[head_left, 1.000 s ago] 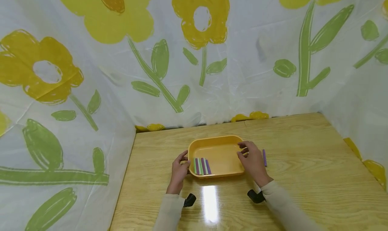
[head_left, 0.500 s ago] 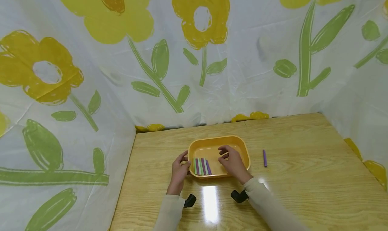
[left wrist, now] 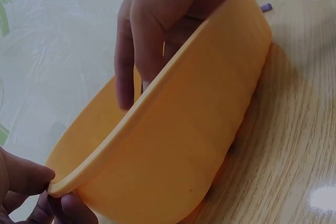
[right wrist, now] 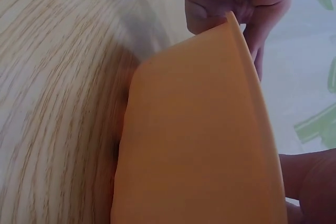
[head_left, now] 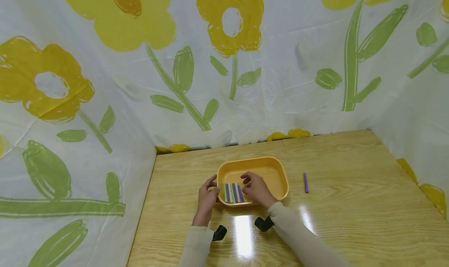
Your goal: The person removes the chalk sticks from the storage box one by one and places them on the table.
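Note:
My left hand (head_left: pixel 206 200) grips the rim of a yellow-orange plastic tray (head_left: pixel 285 169) at its left end, thumb over the edge and fingers outside, as the left wrist view also shows. Inside the tray, at the near left, thin chalk-like sticks (head_left: pixel 233 193) in green, pale green and purple lie side by side in a row. My right hand (head_left: pixel 258 190) is inside the tray, just right of that row, its fingers bent downward. Whether something is between its fingertips is hidden. Over the near wall, the left wrist view shows the right hand's fingers (left wrist: pixel 149 40) reaching in.
One purple stick (head_left: pixel 306 183) lies alone on the wooden table (head_left: pixel 350 189), right of the tray. A white flower-print sheet (head_left: pixel 280 83) hangs behind the table and at both sides. Black wrist-worn pieces (head_left: pixel 264 223) hang close to the tabletop below the hands.
My right hand has moved left, from the tray's right end to beside the row of sticks. My left hand stays on the rim, and the tray and the lone purple stick keep their places.

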`<state>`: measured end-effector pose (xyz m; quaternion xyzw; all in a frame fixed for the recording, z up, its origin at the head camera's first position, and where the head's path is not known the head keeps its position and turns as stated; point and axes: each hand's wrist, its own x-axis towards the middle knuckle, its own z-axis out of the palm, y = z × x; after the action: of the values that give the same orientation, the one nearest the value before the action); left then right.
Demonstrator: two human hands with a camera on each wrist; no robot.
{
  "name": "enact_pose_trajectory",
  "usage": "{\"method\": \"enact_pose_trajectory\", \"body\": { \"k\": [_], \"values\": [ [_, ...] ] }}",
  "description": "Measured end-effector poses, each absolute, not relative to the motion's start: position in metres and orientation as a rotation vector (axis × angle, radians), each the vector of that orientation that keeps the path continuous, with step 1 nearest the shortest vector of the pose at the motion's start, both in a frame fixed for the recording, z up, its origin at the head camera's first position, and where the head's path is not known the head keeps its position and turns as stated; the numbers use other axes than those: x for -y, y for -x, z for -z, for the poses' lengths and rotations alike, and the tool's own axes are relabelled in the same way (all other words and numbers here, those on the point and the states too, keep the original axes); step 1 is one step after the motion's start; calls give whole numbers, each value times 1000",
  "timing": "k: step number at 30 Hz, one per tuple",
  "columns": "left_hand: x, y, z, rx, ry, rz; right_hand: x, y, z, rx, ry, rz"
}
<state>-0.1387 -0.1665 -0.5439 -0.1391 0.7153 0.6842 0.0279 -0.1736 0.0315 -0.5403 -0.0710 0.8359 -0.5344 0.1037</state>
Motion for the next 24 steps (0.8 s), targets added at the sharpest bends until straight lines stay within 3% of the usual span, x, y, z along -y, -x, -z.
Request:
{"method": "enact_pose_trajectory", "body": {
  "k": [24],
  "values": [
    [164,141,544,-2191,462,-2130,-26,182,550,-2476,346,1266]
  ]
}}
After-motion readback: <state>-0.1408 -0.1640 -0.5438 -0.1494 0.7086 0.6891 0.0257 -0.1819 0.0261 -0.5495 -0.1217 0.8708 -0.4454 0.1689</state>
